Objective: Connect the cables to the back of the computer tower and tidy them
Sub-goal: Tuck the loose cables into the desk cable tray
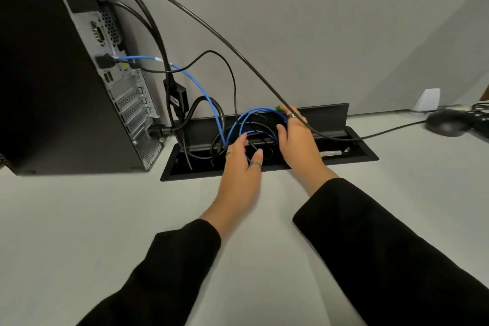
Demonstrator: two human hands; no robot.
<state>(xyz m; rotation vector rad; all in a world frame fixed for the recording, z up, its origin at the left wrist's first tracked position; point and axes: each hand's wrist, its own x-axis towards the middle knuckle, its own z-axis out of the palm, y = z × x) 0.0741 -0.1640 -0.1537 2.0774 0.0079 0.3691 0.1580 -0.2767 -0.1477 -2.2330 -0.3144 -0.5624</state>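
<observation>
At far edge of pale grey bench (pixel 79 219), over black rectangular cable well (pixel 367 158) with raised lid: both hands gather looped blue network cable (pixel 201 90). Left hand (pixel 242 167) open, fingers spread on loops; right hand (pixel 296 137) closed round blue coil near green tip. Black computer tower (pixel 53 87) stands at far-left, cables already plugged. Advice: keep loops loose, feed coil down evenly, avoid tugging plugged end.

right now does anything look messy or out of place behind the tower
Yes. One black cable runs taut and diagonal from the tower's top, over the right hand, toward the mouse. Blue cable loops sit tangled in the open desk cable box.
</observation>
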